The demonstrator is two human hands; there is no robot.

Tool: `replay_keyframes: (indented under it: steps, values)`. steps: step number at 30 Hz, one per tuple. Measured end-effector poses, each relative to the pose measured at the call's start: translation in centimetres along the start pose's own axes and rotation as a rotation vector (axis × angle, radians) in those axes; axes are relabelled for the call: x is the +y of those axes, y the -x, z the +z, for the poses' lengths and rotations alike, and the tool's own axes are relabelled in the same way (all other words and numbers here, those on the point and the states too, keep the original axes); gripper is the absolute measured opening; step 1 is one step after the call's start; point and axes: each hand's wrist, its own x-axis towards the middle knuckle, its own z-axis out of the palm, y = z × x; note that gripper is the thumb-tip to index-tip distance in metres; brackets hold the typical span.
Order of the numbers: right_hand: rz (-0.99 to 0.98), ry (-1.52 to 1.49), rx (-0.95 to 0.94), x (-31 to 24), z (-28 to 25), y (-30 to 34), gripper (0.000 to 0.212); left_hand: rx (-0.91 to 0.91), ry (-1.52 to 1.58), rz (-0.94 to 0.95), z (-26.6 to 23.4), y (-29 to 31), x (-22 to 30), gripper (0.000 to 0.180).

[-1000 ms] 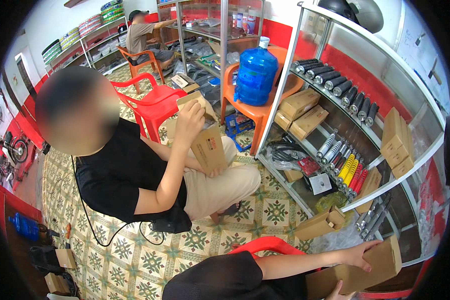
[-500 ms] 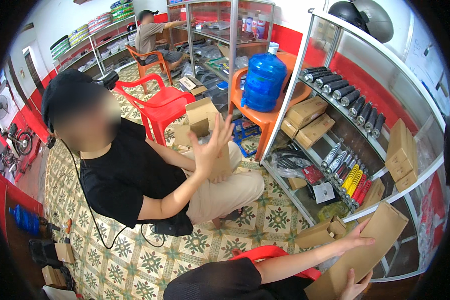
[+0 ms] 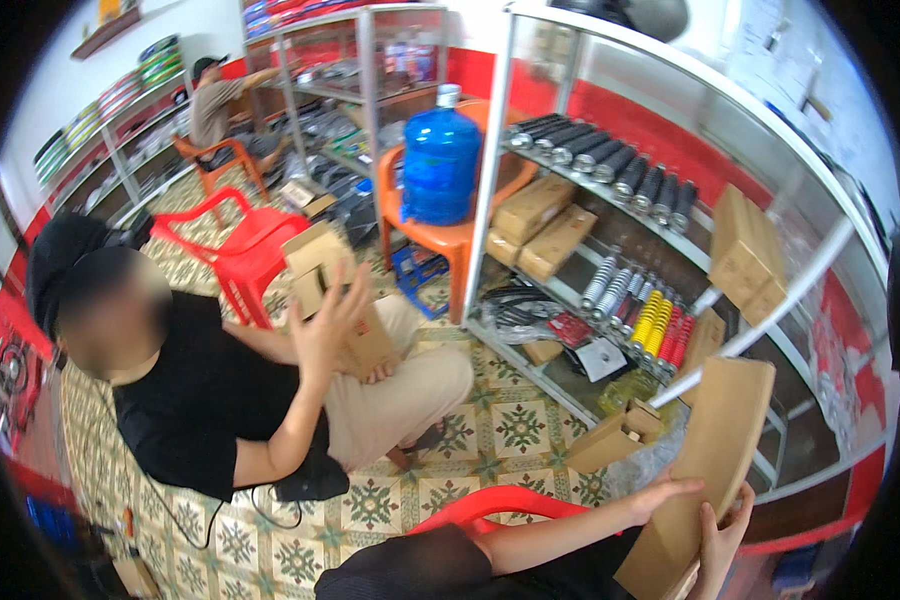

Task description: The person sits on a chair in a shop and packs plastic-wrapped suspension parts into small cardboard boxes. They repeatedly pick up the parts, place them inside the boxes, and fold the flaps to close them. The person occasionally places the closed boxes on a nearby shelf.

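Note:
A long brown cardboard box (image 3: 715, 450) stands tilted at the lower right, between my two hands. My left hand (image 3: 668, 495) reaches in from a black sleeve and grips the box's left edge. Lower down, my right hand (image 3: 727, 535) is wrapped round its right side, thumb on the near face. Just left of the box, an opened cardboard carton (image 3: 620, 437) lies beside clear plastic wrapping (image 3: 653, 462).
A seated person (image 3: 210, 390) in black holds another open box (image 3: 355, 335) at the left. Ahead stands a metal-framed shelf (image 3: 490, 200) with shock absorbers (image 3: 655, 325). An orange chair (image 3: 450, 243) carries a blue water jug (image 3: 440, 165). Another person (image 3: 215, 105) sits farther back.
My view has turned right, so the room shifts left in the picture. The box in my hands stands more upright, and my left hand sits lower on its edge.

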Motion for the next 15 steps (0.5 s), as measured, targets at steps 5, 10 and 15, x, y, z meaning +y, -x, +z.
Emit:
replay_keyframes:
  steps: [5,10,15]
  values:
    - [-0.013,-0.269,-0.002,-2.2,-0.9,3.4,0.069,-0.062,0.287,-0.246,-1.6,-0.9,-2.0,0.050]
    - [0.047,-0.695,-0.650,5.6,-3.7,7.6,0.099,0.070,0.356,-0.305,-1.4,0.4,-0.6,0.044]
    - [0.024,-0.503,-0.868,7.0,-0.1,10.7,0.136,0.154,0.313,-0.244,-1.7,-0.6,0.4,0.068]
